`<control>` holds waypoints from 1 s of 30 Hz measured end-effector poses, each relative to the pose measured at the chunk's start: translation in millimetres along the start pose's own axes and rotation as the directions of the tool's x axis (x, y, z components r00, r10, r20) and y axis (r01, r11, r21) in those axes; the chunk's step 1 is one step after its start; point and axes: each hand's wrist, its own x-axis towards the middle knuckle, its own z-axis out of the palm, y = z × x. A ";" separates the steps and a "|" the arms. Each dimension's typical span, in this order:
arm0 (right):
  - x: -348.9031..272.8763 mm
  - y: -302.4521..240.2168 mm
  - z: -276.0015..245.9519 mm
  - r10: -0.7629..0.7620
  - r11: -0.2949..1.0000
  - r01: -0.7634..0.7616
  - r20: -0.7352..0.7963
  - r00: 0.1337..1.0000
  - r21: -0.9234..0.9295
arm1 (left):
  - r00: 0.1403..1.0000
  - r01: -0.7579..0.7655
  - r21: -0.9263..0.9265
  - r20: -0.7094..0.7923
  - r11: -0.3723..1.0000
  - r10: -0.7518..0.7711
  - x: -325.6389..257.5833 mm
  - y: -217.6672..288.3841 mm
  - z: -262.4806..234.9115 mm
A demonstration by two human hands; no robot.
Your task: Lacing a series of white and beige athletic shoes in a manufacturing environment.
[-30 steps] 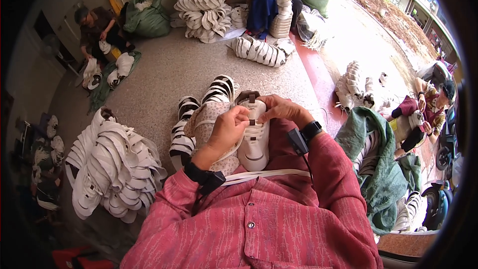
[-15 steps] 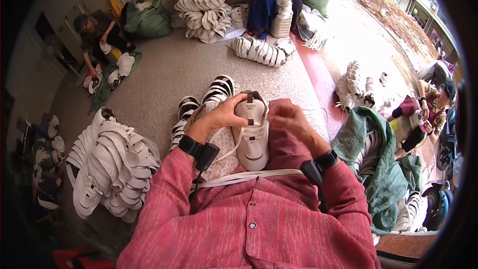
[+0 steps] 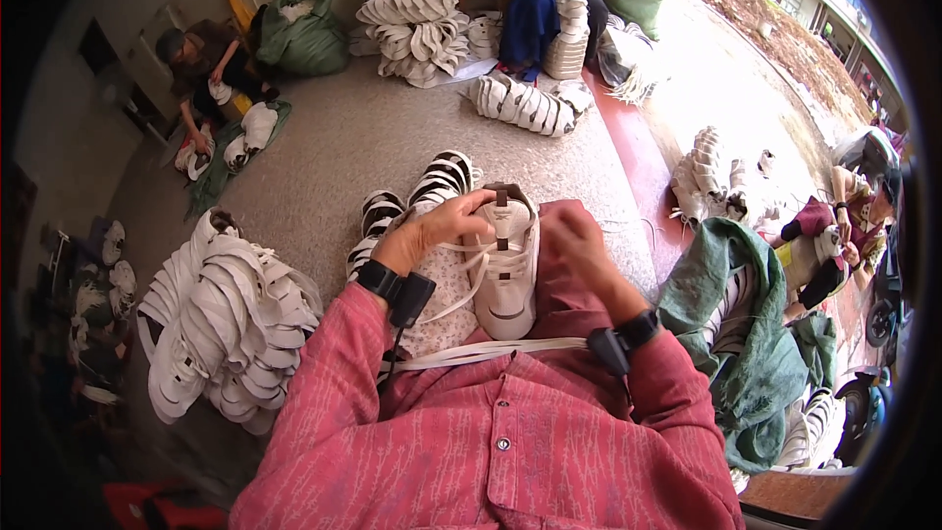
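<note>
White sneaker (image 3: 505,270) lies on the person's lap, toe toward the body, tongue end pointing away; pale flat lace (image 3: 469,253) zigzags across its upper part. Left hand (image 3: 432,233) sits at the shoe's left side near the top eyelets, fingers curled tight on the lace w/ a loop trailing down past the wrist. Right hand (image 3: 577,245) is just right of the shoe, fingers bent inward & close together; cannot tell if they pinch a lace end, since the hand's back hides them. Bundle of spare white laces (image 3: 491,351) lies across the lap below the shoe.

Progress, as a judgement: lacing looks well on, several crossings already through the lower eyelets, top rows & loose ends probably left to do. Not yet tied off.

Outward: striped black-and-white shoes (image 3: 412,201) stand in a row just beyond the knees on the grey floor (image 3: 334,147). Big heap of white shoe pieces (image 3: 221,319) to the left, green cloth (image 3: 731,334) w/ more shoes to the right. Other people sit farther off: one at the far left by a green sack (image 3: 299,29), one at the top centre beside stacked white pieces (image 3: 417,25), another at the right edge.
</note>
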 end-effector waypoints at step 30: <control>-4.7 -2.2 -73.6 0.129 0.953 -0.087 -0.127 0.983 0.291 | 0.937 -0.246 0.518 -0.088 0.819 0.337 13.8 15.3 44.9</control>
